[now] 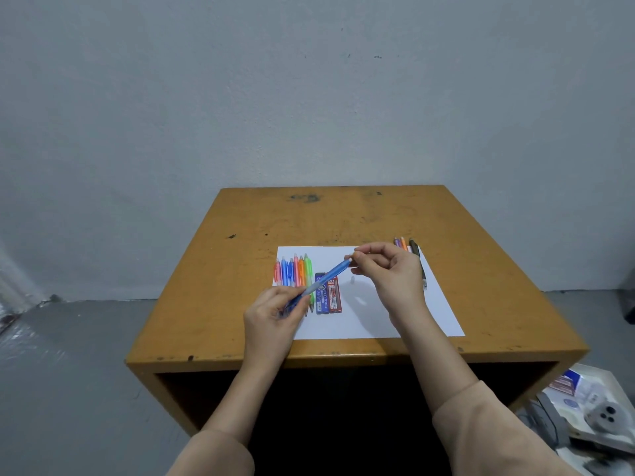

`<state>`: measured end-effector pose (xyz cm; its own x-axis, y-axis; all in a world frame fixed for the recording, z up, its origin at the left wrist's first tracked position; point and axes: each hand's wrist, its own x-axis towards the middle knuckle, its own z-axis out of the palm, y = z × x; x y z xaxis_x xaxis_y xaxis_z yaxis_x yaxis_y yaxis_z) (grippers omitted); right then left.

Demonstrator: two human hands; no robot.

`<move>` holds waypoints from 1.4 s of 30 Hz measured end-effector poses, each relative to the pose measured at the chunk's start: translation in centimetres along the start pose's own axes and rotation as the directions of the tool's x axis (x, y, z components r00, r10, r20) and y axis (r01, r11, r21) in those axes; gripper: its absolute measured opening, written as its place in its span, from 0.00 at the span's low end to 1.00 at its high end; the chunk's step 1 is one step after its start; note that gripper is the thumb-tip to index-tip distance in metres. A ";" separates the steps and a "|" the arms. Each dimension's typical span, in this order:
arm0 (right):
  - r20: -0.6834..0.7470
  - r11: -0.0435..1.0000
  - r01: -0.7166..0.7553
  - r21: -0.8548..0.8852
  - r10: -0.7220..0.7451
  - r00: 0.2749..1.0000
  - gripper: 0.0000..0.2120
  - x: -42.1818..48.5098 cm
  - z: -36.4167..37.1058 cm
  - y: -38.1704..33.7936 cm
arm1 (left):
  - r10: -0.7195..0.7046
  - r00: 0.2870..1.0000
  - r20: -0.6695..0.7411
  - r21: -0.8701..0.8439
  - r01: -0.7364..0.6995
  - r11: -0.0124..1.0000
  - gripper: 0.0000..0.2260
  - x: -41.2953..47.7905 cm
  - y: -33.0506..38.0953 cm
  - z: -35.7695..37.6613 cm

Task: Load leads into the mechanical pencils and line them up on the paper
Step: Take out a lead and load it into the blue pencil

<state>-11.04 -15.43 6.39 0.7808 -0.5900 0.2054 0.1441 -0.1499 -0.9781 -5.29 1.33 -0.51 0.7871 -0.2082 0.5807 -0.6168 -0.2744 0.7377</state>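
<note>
**Blue pencil held over a sheet lined with plastic barrels**

Head view: a person in beige sleeves works at a scuffed, mustard-yellow wooden bench (240, 269) set against a grey plaster wall. The left hand (275, 312) grips the lower grip end of a translucent blue mechanical pencil (326, 278), its fingers curled round the barrel, which slants up and to the right above the sheet. The right hand (388, 269) pinches the pencil's pale upper end between thumb and forefinger, the other fingers loosely bent. Below lies a white rectangular paper (378, 314). At its left edge a row of pencils (293, 273) in red, blue, orange and green plastic lies side by side. Just beside them sit two flat lead cases, one blue (320, 293) and one red (335, 293). A small clear piece (352, 279) rests near them. At the far right corner lie more pencils (407, 245), among them a dark one (417, 259).
</note>
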 end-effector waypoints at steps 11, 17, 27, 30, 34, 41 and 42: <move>0.031 0.996 -0.030 0.083 0.027 0.999 0.06 -0.4 -0.1 -0.4 | 0.005 1.000 -0.021 -0.019 -0.005 1.000 0.11 0.0 -0.2 0.1; 0.056 0.998 -0.019 0.059 0.015 0.998 0.06 -0.4 -0.2 -0.2 | 0.005 1.000 -0.023 -0.011 -0.005 1.000 0.12 -0.1 -0.2 0.0; 0.104 1.000 0.011 0.009 -0.012 0.995 0.06 0.3 -0.4 -0.4 | 0.000 1.000 -0.012 -0.019 0.000 1.000 0.11 -0.1 -0.3 0.0; 0.103 1.000 0.015 0.008 -0.015 0.995 0.07 0.4 -0.5 -0.5 | 0.007 1.000 -0.011 -0.019 -0.008 1.000 0.12 -0.1 -0.2 0.0; 0.098 0.995 -0.012 0.096 0.003 0.995 0.07 0.1 -0.2 -0.2 | 0.026 0.999 -0.023 -0.013 -0.027 1.000 0.12 -0.1 -0.4 0.0; 0.054 0.991 0.025 0.134 -0.032 0.998 0.07 -0.5 0.2 0.2 | 0.036 0.999 -0.025 -0.010 -0.036 0.999 0.11 -0.1 -0.2 0.0; 0.048 0.990 0.024 0.137 -0.031 0.998 0.07 -0.6 0.3 0.3 | 0.038 0.999 -0.024 -0.008 -0.038 0.999 0.11 -0.1 -0.3 0.0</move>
<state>-11.28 -14.94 5.98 0.8043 -0.5462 0.2339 0.2448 -0.0541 -0.9681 -5.18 1.40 -0.75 0.7628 -0.1958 0.6162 -0.6463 -0.2591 0.7177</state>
